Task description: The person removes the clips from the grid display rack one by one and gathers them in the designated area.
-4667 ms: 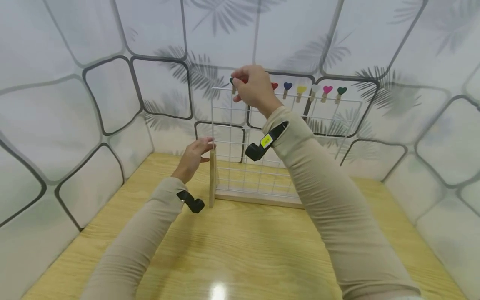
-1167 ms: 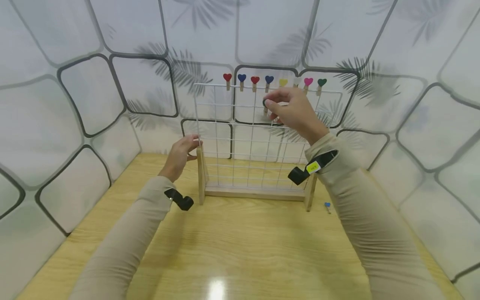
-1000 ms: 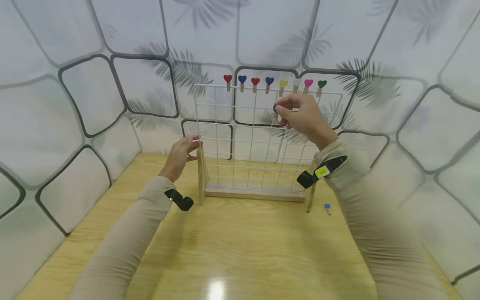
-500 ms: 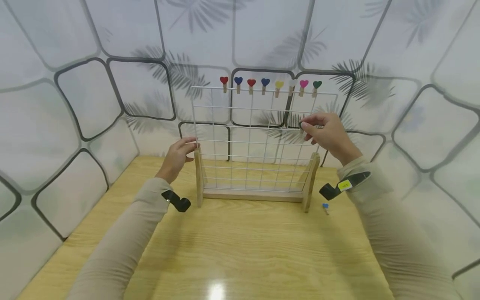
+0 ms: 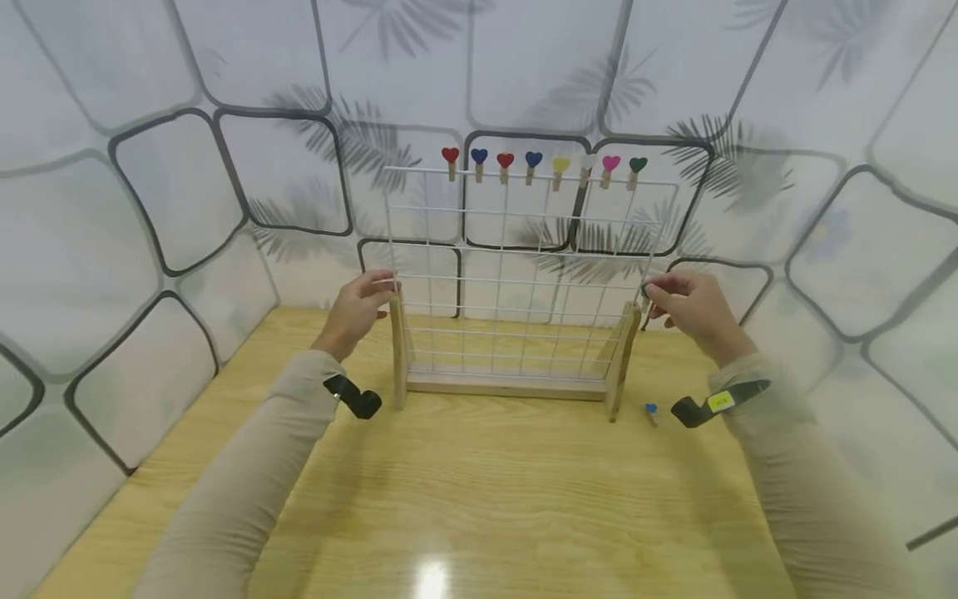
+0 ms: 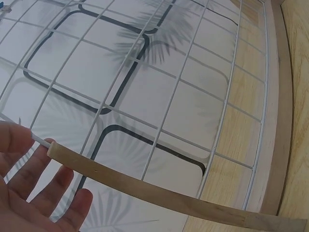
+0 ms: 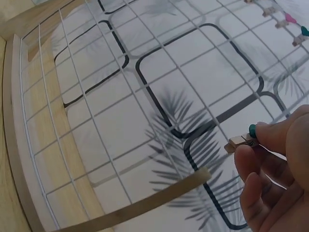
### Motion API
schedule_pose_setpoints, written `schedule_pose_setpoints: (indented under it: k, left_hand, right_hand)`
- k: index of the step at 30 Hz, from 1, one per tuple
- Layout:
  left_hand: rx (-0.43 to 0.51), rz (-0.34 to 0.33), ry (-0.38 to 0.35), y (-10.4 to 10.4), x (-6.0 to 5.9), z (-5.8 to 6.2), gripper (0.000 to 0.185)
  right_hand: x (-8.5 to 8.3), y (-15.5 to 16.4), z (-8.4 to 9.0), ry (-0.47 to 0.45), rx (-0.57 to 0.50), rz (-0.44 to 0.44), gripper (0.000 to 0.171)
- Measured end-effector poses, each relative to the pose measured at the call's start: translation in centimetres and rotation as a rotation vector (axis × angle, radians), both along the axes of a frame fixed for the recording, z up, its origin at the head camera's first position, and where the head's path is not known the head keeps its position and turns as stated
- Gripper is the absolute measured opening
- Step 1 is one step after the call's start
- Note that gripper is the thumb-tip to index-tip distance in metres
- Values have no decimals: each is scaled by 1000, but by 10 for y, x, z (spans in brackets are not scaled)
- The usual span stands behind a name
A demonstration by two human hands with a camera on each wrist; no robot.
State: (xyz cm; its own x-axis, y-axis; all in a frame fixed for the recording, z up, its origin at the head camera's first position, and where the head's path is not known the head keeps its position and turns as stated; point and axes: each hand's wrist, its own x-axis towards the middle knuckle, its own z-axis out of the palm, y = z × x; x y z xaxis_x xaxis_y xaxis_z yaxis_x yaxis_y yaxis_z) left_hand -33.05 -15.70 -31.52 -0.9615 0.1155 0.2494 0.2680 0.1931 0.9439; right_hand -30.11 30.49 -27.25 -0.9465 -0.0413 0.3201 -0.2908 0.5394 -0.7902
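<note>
The right hand covers most of its green-headed wooden clip, and the picture's corner cuts off the left hand at the palm.

Both arms reach forward in beige sleeves, each wrist wearing a black strap with a camera. The left hand is raised at the left, fingers loosely extended and spread, palm turned inward toward the right. The right hand is held at about the same height on the right, its fingers curled and its thumb and forefinger pinched together.
</note>
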Motion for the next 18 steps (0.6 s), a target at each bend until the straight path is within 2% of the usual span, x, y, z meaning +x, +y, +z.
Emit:
schedule_pose_setpoints:
  k: [6, 11, 18]
  left_hand:
    - [-40, 20, 15, 0, 1, -1, 40]
    - [-70, 58, 17, -1, 3, -2, 41]
    - [-74, 39, 24, 2, 1, -5, 40]
  right_hand:
    - [1, 24, -22, -55, 2, -25, 39]
    - [2, 40, -43, -148, -30, -13, 38]
    - [5, 68, -83, -217, 54, -24, 48]
